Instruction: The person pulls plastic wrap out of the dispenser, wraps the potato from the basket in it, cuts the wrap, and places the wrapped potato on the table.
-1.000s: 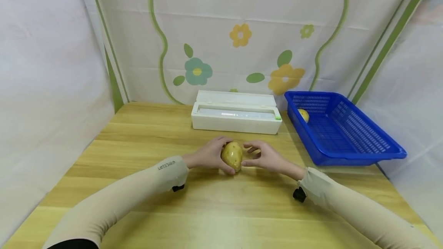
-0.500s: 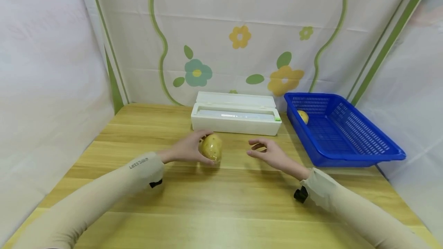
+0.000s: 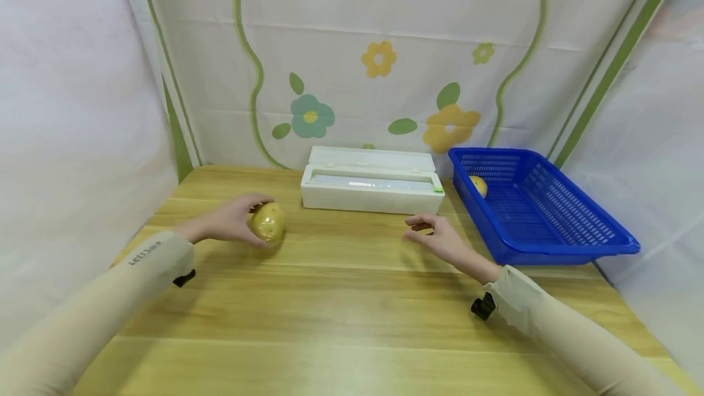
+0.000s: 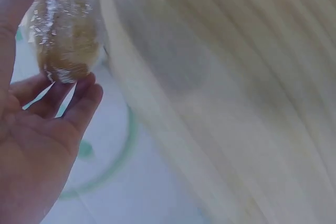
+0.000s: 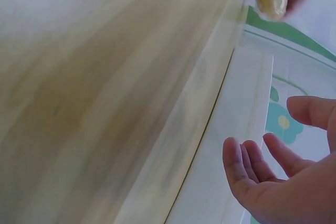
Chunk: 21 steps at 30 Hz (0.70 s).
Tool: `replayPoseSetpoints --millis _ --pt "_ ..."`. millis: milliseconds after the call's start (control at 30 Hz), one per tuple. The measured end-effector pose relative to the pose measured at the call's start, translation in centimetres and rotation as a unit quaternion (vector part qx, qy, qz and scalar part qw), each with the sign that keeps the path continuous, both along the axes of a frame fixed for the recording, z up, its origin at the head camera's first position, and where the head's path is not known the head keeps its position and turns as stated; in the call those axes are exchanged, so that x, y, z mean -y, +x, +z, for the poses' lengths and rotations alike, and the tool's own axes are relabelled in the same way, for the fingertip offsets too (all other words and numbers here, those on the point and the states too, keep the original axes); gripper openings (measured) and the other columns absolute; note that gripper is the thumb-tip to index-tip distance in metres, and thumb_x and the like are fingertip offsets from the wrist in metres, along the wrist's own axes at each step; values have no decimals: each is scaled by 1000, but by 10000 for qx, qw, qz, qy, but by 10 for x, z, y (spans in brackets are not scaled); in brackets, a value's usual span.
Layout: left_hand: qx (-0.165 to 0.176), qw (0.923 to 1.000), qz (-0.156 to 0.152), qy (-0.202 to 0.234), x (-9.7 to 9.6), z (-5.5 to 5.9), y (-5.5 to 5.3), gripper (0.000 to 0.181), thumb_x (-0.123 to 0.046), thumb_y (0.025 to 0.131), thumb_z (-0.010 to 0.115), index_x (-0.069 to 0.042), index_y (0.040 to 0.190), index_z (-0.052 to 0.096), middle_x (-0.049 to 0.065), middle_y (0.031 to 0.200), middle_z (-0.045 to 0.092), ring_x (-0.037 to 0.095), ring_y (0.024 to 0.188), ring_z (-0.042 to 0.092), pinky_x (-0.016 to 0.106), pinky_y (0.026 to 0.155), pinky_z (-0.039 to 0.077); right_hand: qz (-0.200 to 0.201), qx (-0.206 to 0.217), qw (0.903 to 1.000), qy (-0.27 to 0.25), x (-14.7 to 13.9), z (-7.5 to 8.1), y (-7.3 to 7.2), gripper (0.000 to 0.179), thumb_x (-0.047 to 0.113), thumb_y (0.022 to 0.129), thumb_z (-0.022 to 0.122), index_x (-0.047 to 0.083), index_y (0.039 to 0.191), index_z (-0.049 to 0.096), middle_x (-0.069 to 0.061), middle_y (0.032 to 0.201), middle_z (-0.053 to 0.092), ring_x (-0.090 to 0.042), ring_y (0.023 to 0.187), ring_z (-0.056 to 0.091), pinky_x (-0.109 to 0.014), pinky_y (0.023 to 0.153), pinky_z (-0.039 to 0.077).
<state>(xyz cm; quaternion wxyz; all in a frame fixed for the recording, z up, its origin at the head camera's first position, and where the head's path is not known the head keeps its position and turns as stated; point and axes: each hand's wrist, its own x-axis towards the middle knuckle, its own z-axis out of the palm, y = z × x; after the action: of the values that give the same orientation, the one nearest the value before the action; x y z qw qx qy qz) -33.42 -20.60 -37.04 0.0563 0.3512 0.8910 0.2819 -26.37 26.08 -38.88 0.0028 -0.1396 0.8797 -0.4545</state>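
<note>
My left hand grips a potato over the left part of the table. In the left wrist view shiny clear film wraps this potato, with the thumb above and the fingertips below it. My right hand holds nothing; its fingers are loosely bent, in front of the right end of a white box. That long white cling film box has its lid raised, and a pale roll lies inside. The right wrist view shows the bent fingers of the right hand apart from the box.
A blue plastic basket stands at the right back of the wooden table. Against its left wall lies another potato. A white cloth with printed flowers hangs behind the table, and white cloth also hangs at both sides.
My left hand has carried the wrapped potato from the middle of the table to the left, away from the right hand. The right hand has shifted slightly to the right.
</note>
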Motion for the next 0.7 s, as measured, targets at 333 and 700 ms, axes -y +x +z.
replayPoseSetpoints --millis 333,700 --pt "2 9986 339 -400 64 5 -20 99 -24 63 94 15 137 41 27 126 54 44 111 54 54 88 48 -181 -95 9998 81 -13 -5 -1 31 14 95 67 -3 121 64 -22 121 62 -32 108 59 -41 82 52" --pt "197 9961 396 -769 86 5 -30 102 -17 65 92 19 140 34 36 134 45 48 116 49 54 89 45 -227 -79 9997 52 -17 -7 -4 31 15 95 68 -5 119 64 -22 117 64 -33 108 58 -40 81 51"
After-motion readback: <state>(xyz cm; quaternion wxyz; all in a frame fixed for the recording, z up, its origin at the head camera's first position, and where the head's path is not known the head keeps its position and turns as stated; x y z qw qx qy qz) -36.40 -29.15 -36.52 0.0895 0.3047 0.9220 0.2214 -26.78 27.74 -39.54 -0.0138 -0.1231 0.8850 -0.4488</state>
